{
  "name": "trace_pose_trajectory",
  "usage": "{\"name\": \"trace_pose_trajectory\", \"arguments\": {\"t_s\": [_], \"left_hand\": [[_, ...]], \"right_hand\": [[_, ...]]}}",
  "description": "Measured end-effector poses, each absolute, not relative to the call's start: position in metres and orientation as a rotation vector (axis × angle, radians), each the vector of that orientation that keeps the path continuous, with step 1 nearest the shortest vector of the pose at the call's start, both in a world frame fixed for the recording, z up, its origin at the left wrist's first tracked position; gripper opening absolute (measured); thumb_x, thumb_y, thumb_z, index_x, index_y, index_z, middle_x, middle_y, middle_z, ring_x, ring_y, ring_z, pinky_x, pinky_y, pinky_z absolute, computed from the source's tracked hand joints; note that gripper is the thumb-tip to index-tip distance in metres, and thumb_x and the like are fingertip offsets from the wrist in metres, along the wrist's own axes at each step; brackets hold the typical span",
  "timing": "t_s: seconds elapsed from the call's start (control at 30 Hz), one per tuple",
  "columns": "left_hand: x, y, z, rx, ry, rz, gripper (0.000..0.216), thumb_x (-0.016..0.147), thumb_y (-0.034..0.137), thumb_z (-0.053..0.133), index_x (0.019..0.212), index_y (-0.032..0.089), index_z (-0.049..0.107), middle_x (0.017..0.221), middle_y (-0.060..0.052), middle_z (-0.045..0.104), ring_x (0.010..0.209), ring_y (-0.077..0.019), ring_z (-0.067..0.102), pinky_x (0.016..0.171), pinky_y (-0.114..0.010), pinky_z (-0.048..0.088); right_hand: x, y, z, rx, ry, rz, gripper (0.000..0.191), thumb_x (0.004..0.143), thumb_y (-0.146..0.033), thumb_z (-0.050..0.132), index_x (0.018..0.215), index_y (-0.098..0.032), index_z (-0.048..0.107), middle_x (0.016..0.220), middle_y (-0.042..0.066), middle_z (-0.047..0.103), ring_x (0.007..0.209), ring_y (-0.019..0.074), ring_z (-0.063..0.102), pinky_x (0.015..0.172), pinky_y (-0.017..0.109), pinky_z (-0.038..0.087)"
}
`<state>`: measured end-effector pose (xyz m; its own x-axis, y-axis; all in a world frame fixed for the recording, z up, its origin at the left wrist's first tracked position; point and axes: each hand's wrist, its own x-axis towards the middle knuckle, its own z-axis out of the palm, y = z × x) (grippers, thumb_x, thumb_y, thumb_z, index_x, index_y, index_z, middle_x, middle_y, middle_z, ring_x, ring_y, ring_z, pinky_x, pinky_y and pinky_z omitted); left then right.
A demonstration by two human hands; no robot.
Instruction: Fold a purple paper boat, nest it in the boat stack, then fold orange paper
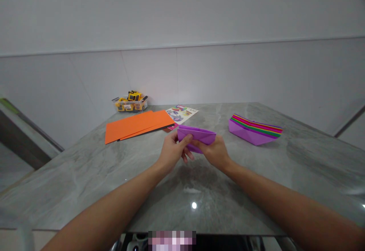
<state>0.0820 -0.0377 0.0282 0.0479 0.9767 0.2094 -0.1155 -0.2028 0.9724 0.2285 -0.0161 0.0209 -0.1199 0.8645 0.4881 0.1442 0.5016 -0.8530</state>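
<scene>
A folded piece of purple paper [199, 132] is held up above the table's middle between both hands. My left hand [174, 147] grips its left end, the thumb on the near face and some fingers curled below. My right hand [216, 152] pinches the right end, its thumb pointing left across the near face; its other fingers are mostly hidden behind the paper. To the right rests a folded paper boat [252, 131], purple below, with red, yellow and green stripes along its upper edge.
Orange sheets [137, 125] lie at the left with a dark sheet under them. Behind them is a printed leaflet [182, 113]. A clear plastic box [142, 106] with a yellow toy vehicle [134, 96] stands near the wall. The grey marbled table [85, 179] reaches back to the wall.
</scene>
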Motion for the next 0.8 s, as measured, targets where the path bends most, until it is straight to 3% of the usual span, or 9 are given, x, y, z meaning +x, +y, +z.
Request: {"name": "trace_pose_trajectory", "arguments": {"t_s": [0.13, 0.27, 0.4, 0.6, 0.8], "left_hand": [[0.084, -0.039, 0.023, 1.194, 0.969, 1.443, 0.045, 0.076, 0.059, 0.06, 0.066, 0.017, 0.049, 0.031, 0.007, 0.046, 0.022, -0.0098, 0.045, 0.023, -0.014, 0.027], [0.084, -0.041, 0.023, 1.241, 1.048, 1.499, 0.052, 0.074, 0.064, 0.059, 0.055, 0.018, 0.045, 0.027, 0.008, 0.039, 0.016, -0.0069, 0.035, 0.019, -0.014, 0.014], [0.083, -0.043, 0.027, 1.293, 1.113, 1.518, 0.052, 0.073, 0.064, 0.059, 0.055, 0.018, 0.047, 0.03, 0.008, 0.042, 0.017, -0.0101, 0.042, 0.018, -0.016, 0.02], [0.079, -0.039, 0.033, 1.365, 1.276, 1.577, 0.047, 0.079, 0.059, 0.056, 0.059, 0.018, 0.046, 0.033, 0.007, 0.046, 0.023, -0.013, 0.051, 0.021, -0.015, 0.026], [0.078, -0.038, 0.03, 1.379, 1.331, 1.546, 0.048, 0.079, 0.06, 0.055, 0.058, 0.018, 0.048, 0.032, 0.006, 0.047, 0.021, -0.0124, 0.047, 0.021, -0.017, 0.027]], "right_hand": [[0.223, -0.021, 0.02, -0.829, -1.587, 1.028, 0.016, 0.07, -0.031, 0.073, 0.072, -0.015, 0.07, 0.064, 0.001, 0.067, 0.057, 0.0146, 0.058, 0.058, 0.027, 0.048], [0.22, -0.021, 0.02, -0.778, -1.502, 1.244, 0.023, 0.059, -0.031, 0.08, 0.07, -0.015, 0.068, 0.063, -0.001, 0.064, 0.055, 0.0122, 0.054, 0.057, 0.026, 0.047], [0.221, -0.018, 0.019, -0.725, -1.5, 1.355, 0.028, 0.056, -0.031, 0.082, 0.073, -0.015, 0.068, 0.064, -0.002, 0.064, 0.057, 0.012, 0.054, 0.06, 0.026, 0.047], [0.224, -0.021, 0.023, -0.858, -1.517, 1.149, 0.027, 0.068, -0.039, 0.074, 0.069, -0.013, 0.068, 0.061, 0.0, 0.061, 0.054, 0.0123, 0.052, 0.053, 0.024, 0.043], [0.224, -0.029, 0.029, -0.806, -1.476, 1.128, 0.026, 0.072, -0.039, 0.07, 0.069, -0.013, 0.067, 0.06, 0.0, 0.061, 0.054, 0.0124, 0.051, 0.052, 0.024, 0.041]]}}
